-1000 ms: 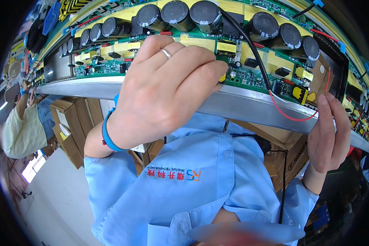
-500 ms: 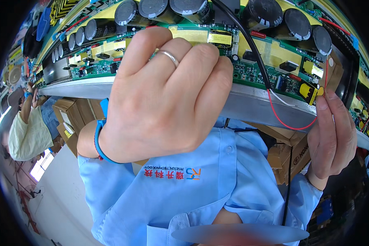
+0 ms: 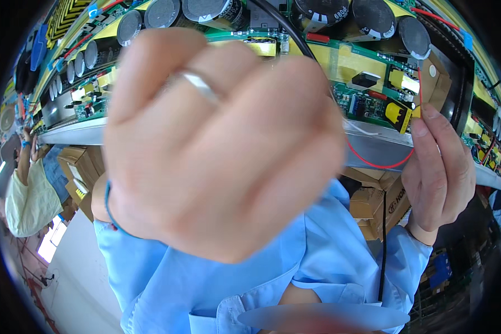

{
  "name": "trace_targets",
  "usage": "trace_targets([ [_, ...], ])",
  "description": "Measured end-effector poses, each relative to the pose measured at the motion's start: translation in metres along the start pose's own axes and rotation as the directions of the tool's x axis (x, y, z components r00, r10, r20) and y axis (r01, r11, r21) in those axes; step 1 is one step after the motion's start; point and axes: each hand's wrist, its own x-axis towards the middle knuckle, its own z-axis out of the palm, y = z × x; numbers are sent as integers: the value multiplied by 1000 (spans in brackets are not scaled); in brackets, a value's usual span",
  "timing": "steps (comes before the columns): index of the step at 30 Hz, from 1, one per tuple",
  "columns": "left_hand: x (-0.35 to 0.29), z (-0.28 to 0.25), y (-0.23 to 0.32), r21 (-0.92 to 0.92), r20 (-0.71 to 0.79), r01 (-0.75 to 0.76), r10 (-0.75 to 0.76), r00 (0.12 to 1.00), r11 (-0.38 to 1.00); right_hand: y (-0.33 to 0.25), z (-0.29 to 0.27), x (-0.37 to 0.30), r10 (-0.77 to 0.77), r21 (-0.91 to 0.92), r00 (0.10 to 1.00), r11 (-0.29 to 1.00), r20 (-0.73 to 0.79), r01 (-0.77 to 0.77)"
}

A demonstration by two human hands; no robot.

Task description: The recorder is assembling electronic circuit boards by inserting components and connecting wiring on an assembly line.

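My left hand (image 3: 222, 156), wearing a silver ring and a thin blue wrist cord, is curled closed in front of the circuit board. Its fingertips are hidden behind the blurred back of the hand, so what they hold, if anything, does not show. My right hand (image 3: 437, 167) pinches a thin red wire (image 3: 381, 166) beside a yellow-wrapped component (image 3: 396, 116) at the green board's edge (image 3: 367, 106). A black cable (image 3: 286, 25) passes down behind my left hand. A white wire (image 3: 364, 131) lies loose near the red one, its end apart from my right hand.
Large black capacitors (image 3: 373, 25) stand in a row along the board. Its metal edge (image 3: 72, 133) runs across the view. Cardboard boxes (image 3: 78, 167) stand at left, and another carton (image 3: 392, 200) is below the board at right. A person (image 3: 33, 195) is at far left.
My left hand has come nearer to the camera and looks larger and blurred. The board has shifted leftward in view. My right hand keeps its pinch beside the yellow component.
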Motion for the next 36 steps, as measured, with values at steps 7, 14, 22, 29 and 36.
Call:
trace_targets([
  [7, -12, 45, 9, -163, -235, -55, 15, 972, 985, -5, 9, 2, 65, 39, 996, 997, -57, -62],
  [14, -12, 57, 15, -76, -239, -20, 1, 971, 997, -2, 12, -5, 114, 75, 985, 992, -127, -105],
  [22, -5, 62, 19, -114, -247, 59, -86, 965, 992, 13, 8, 24, 192, 235, 981, 954, 7, -188],
  [29, -2, 76, 24, -114, -394, 115, -152, 907, 987, 26, 26, 17, 278, 443, 953, 874, -121, -199],
  [36, -6, 80, 22, -110, -416, 99, -137, 899, 989, 29, 23, 13, 266, 438, 963, 871, -43, -221],
])
